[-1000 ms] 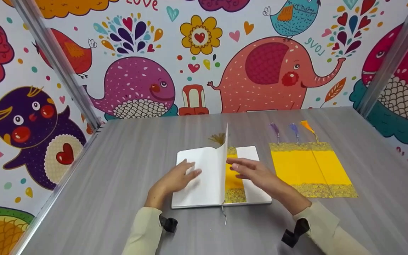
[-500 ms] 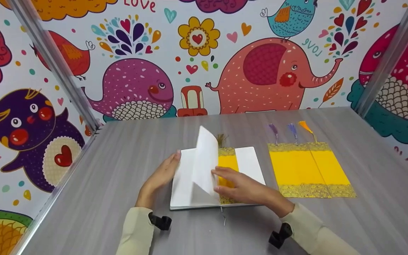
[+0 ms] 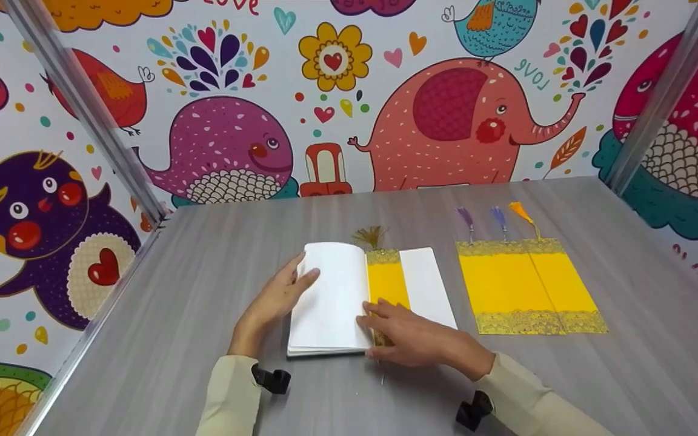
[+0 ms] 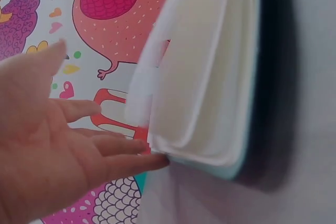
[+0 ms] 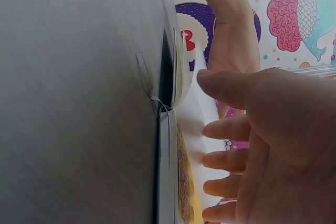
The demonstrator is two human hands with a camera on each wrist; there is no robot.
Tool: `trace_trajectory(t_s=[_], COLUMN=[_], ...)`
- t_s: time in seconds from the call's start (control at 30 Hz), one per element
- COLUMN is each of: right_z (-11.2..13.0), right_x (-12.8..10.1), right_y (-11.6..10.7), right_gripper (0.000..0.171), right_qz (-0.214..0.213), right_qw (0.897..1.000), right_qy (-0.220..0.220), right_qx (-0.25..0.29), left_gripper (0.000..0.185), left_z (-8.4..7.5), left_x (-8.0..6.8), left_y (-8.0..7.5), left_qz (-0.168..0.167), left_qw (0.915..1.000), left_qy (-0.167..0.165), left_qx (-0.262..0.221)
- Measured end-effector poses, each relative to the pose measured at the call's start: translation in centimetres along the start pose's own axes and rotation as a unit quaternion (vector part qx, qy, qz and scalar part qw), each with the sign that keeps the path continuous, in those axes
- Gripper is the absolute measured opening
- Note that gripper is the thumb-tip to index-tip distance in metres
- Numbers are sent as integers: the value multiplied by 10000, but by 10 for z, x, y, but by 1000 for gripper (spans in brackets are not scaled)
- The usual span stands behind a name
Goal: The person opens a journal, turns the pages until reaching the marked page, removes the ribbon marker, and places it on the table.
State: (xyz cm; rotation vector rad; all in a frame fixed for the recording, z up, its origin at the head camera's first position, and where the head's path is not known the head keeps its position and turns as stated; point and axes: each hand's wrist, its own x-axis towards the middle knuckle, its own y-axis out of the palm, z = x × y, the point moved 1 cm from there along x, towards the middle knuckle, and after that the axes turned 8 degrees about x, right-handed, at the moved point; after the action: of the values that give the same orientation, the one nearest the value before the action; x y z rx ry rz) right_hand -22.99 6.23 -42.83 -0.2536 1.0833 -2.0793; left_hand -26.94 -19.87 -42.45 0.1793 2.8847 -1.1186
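Note:
An open notebook [image 3: 332, 297] with blank white pages lies on the table. Along its right page, close to the fold, is a yellow bookmark [image 3: 387, 277] with patterned gold ends and a dark gold tassel [image 3: 371, 236]. My left hand [image 3: 271, 303] is at the notebook's left edge, thumb over the page. In the left wrist view its fingers [image 4: 126, 165] are extended beside the page edges. My right hand [image 3: 418, 336] reaches across the lower right page, fingertips by the fold, covering the bookmark's lower end. Its fingers look fairly straight in the right wrist view.
To the right, yellow bookmarks [image 3: 531, 287] lie side by side with purple, blue and orange tassels pointing away. A thin ribbon [image 5: 144, 74] hangs from the notebook's spine. Behind the grey table [image 3: 222, 242] stands a cartoon-printed wall [image 3: 337, 127], with a metal post [image 3: 85, 115] at left.
The raised page has turned over to the left and now lies nearly flat. My right hand has moved left and down to the fold; my left hand has shifted to the notebook's left edge.

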Motion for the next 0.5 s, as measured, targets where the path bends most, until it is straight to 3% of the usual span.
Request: trace_trajectory(t_s=[0.2, 0.5], right_z=[0, -2], right_x=[-2, -5], right_y=[3, 5], right_gripper=[62, 66], right_qz=[166, 316], right_qw=[9997, 9989], right_qy=[35, 63], right_qx=[-177, -349], left_gripper=[73, 75], left_z=[-2, -8], left_x=[2, -1], left_y=[9, 25], left_qz=[60, 481], left_qw=[9981, 9889], left_qy=[156, 152], left_qx=[594, 1395])
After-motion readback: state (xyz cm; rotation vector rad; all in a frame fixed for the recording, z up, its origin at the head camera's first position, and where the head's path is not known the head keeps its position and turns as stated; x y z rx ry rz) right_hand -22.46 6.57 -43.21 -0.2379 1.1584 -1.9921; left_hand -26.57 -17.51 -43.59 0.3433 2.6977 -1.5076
